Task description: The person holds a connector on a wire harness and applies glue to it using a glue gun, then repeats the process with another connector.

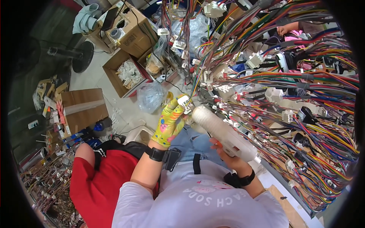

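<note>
My left hand [167,127], in a yellow patterned glove, pinches a white plastic connector [184,100] at the end of some wires. Just right of it is a long white cylindrical tool [220,129] with a rounded tan end, its exact kind unclear. My right hand [230,155], bare, is closed round the tool's lower side, with part of the fingers hidden behind it. The tool's tan end points up and left toward the connector, a small space apart from it. Bundles of coloured wires [304,85] hang close to both hands.
An open carton [108,72] of white parts and a clear plastic bag [151,98] lie on the floor. A flattened brown box [85,108] is at left. A person in a red shirt [102,182] is close on my left; another person's hand [283,30] shows at upper right.
</note>
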The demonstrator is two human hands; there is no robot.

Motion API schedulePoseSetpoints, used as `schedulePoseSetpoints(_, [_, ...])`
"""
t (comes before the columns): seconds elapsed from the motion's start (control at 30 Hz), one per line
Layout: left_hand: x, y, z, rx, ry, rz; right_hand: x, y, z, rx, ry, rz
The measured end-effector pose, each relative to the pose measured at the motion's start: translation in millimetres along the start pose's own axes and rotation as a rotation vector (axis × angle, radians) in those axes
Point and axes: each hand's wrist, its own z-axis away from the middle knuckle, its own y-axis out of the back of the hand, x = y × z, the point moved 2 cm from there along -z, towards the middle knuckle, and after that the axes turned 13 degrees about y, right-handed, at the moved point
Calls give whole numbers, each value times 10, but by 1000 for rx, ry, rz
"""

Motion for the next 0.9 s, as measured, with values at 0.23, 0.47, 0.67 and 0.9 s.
schedulePoseSetpoints(0.23, [-54, -51, -21, -40, 74, 108, -7, -22, -64, 84, -2, -54])
schedulePoseSetpoints(0.47, [-46, -59, -33, -17, 60, 115, -39, -46, -64, 148, -48, -114])
schedulePoseSetpoints(0.67, [-23, -83, -16, -23, 59, 71, -16, -43, -58, 130, -68, -83])
schedulePoseSetpoints(0.9, [-7, -82, -38, -23, 52, 72, -43, -28, -75, 90, -41, -10])
